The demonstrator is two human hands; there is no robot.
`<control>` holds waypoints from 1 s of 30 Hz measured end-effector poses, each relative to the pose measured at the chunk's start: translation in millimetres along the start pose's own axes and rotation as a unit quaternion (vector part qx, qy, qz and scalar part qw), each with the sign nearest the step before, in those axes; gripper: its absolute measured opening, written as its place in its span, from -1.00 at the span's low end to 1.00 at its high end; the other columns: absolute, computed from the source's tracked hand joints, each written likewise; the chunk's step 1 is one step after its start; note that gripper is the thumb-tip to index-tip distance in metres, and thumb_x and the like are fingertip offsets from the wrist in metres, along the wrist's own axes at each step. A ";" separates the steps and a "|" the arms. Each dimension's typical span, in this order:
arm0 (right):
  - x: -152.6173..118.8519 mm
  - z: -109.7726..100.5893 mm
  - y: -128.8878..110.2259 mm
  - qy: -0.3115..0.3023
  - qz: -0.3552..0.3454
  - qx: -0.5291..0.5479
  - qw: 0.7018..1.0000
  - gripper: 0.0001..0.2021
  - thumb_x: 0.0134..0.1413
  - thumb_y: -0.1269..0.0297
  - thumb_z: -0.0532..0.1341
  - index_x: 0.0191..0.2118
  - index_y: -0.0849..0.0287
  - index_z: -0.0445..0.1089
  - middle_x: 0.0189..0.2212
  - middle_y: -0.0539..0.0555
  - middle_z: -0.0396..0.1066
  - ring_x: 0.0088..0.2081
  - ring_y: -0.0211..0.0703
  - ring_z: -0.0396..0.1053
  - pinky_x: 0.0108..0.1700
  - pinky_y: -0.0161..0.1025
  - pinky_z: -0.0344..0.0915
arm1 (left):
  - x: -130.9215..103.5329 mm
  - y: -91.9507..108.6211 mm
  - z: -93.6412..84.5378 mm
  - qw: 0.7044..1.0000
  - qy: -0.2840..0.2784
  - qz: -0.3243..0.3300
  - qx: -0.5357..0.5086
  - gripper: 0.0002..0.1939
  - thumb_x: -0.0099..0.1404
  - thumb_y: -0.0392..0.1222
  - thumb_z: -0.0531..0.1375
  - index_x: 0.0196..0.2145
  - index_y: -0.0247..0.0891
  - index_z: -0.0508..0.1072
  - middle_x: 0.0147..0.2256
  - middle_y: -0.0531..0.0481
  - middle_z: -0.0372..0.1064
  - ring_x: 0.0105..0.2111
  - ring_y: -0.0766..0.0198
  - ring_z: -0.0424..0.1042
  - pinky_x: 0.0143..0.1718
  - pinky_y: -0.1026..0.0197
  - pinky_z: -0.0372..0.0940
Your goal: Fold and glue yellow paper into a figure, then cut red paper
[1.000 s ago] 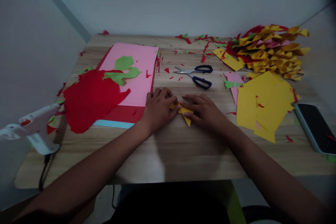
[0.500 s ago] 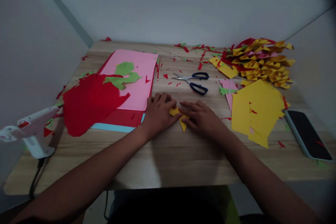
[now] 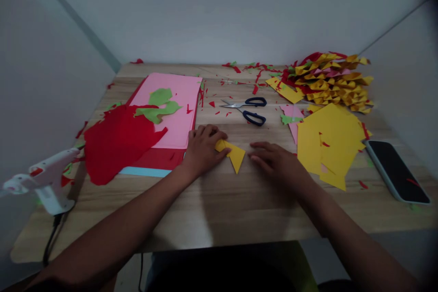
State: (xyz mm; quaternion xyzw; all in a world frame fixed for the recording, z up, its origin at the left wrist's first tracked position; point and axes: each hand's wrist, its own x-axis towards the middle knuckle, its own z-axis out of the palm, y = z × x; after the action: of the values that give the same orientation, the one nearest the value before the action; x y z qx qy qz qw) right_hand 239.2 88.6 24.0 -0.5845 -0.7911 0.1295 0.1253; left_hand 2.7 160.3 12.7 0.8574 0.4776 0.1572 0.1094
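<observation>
The step in hand looks like folding or creasing the folded yellow paper (image 3: 237, 155), which lies on the table (image 3: 239, 212) on the near side of the scissors (image 3: 237, 105). The person's left hand (image 3: 204, 149) seems to pinch its left end between thumb and forefinger, though dim light blurs the grip; the right hand (image 3: 275, 160), fingers loosely spread, holds nothing, near and right of the scissors. A further crease would call for the left steadying the piece while right fingertips press its edge. No container shows; yellow sheets (image 3: 337, 130) lie right of the scissors.
</observation>
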 end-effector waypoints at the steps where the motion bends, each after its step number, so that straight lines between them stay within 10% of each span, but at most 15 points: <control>1: 10.2 -0.7 -0.3 -0.002 0.008 0.018 1.000 -0.70 0.35 0.16 0.07 -0.10 0.06 0.54 0.03 0.09 0.50 -0.04 -0.05 0.47 -0.05 -0.09 0.41 | 1.1 -0.7 0.0 1.000 -0.003 -0.001 -0.007 -0.72 0.25 0.05 0.27 -0.13 -0.09 0.49 -0.03 -0.07 0.38 -0.01 -0.02 0.28 -0.05 -0.07 0.13; 8: 71.7 8.9 -20.3 -0.072 -0.037 0.055 0.995 -0.66 0.21 0.01 0.22 -0.03 0.12 0.45 -0.31 0.07 0.51 -0.29 -0.10 0.44 -0.26 -0.21 0.25 | 4.6 -10.8 2.3 0.997 -0.020 -0.011 -0.075 -0.75 0.25 0.03 0.29 -0.26 -0.19 0.44 -0.17 -0.04 0.43 -0.09 0.04 0.32 -0.09 0.00 0.16; 14: 59.6 19.2 -20.4 -0.052 -0.071 0.101 0.991 -0.90 0.12 0.29 0.32 -0.25 0.15 0.43 -0.29 0.09 0.46 -0.21 -0.07 0.39 -0.13 -0.17 0.23 | 3.6 -17.0 4.7 0.986 -0.021 -0.022 -0.162 -0.74 0.18 -0.17 0.35 -0.17 -0.18 0.43 -0.29 0.05 0.45 -0.21 0.15 0.39 -0.13 0.09 0.21; 22: 60.3 24.9 -16.7 -0.037 -0.053 0.127 0.990 -0.75 0.12 0.15 0.34 -0.11 0.11 0.44 -0.33 0.05 0.48 -0.28 -0.10 0.38 -0.16 -0.17 0.20 | 3.8 -16.5 0.1 0.994 -0.050 0.016 -0.094 -0.69 0.19 0.00 0.33 -0.15 -0.16 0.51 -0.18 -0.06 0.47 -0.12 0.02 0.40 -0.08 -0.02 0.24; 30: 56.7 30.4 -10.2 0.064 -0.070 0.233 0.968 -0.77 0.19 0.16 0.28 -0.43 0.14 0.36 -0.48 -0.02 0.32 -0.40 -0.23 0.26 -0.31 -0.25 0.11 | 3.9 -17.0 5.1 0.921 0.037 -0.059 -0.384 -0.74 0.14 -0.04 0.36 -0.26 -0.23 0.51 -0.26 -0.02 0.47 -0.28 0.23 0.44 -0.23 0.20 0.32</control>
State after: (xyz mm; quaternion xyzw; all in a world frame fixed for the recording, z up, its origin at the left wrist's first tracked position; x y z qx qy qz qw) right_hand 203.3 138.2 1.8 -0.4893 -0.7686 0.2631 0.3170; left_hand -6.8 172.3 2.9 0.7133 0.4343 0.3532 0.4217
